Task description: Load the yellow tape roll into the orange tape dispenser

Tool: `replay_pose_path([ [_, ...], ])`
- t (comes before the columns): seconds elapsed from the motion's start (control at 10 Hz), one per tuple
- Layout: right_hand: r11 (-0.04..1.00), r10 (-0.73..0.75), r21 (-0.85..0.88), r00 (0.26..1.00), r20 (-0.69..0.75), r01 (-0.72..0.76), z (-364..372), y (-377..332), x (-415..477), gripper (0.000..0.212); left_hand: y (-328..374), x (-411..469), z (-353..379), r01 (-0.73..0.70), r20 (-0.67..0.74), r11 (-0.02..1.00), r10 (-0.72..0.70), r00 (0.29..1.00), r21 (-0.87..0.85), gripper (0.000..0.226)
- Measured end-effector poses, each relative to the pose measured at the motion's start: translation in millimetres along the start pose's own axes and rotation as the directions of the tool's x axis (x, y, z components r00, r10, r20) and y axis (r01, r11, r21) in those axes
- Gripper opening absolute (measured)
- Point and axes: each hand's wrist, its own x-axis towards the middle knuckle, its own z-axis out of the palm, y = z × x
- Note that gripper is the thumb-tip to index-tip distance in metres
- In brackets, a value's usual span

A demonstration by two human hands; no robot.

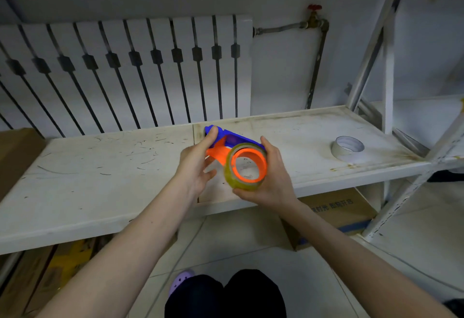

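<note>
The orange tape dispenser (218, 153) with a blue handle is held above the white shelf board (100, 167). The yellow tape roll (232, 178) sits around the dispenser's orange hub ring. My left hand (198, 164) grips the blue handle end, thumb on top. My right hand (272, 179) cups the yellow roll from the right and below, fingers wrapped around its rim.
A white tape roll (347, 148) lies on the shelf to the right. A radiator (125, 71) stands behind the shelf. White rack uprights (388, 79) rise at right. Cardboard boxes (336, 213) sit on the floor under the shelf.
</note>
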Motion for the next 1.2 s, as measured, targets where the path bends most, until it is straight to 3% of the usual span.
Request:
replay_pose_path([
  [0.1, 0.989, 0.146, -0.017, 0.985, -0.093, -0.148, -17.1, 30.6, 7.8, 0.116, -1.1, 2.4, 4.5, -0.011, 0.021, 0.989, 0.008, 1.0, 0.145, 0.077],
  [0.3, 0.856, 0.459, -0.082, 0.823, -0.334, -0.51, -49.2, 96.6, 35.4, 0.116, 1.3, 12.0, 4.4, -0.061, 0.062, 0.962, 0.046, 0.997, 0.267, 0.029],
  [0.6, 0.805, 0.521, -0.069, 0.758, -0.393, -0.589, -46.6, 137.1, 63.0, 0.112, 6.5, 24.2, 16.1, -0.115, 0.136, 0.925, 0.07, 0.988, 0.362, 0.015],
  [0.9, 0.765, 0.474, -0.314, 0.822, -0.316, -0.562, -42.4, 132.1, 59.6, 0.122, 26.3, 20.9, 11.5, -0.156, 0.148, 0.919, 0.108, 0.983, 0.361, 0.011],
  [1.0, 0.888, 0.353, -0.192, 0.888, -0.296, -0.417, -45.1, 102.8, 58.3, 0.103, 38.8, 11.2, 10.7, -0.186, 0.156, 0.919, 0.139, 0.978, 0.347, 0.014],
  [1.2, 0.992, 0.109, 0.097, 0.952, -0.286, -0.084, -73.5, 2.1, 51.9, 0.016, 80.4, -31.3, 8.9, -0.352, 0.199, 0.88, 0.301, 0.933, 0.319, 0.011],
])
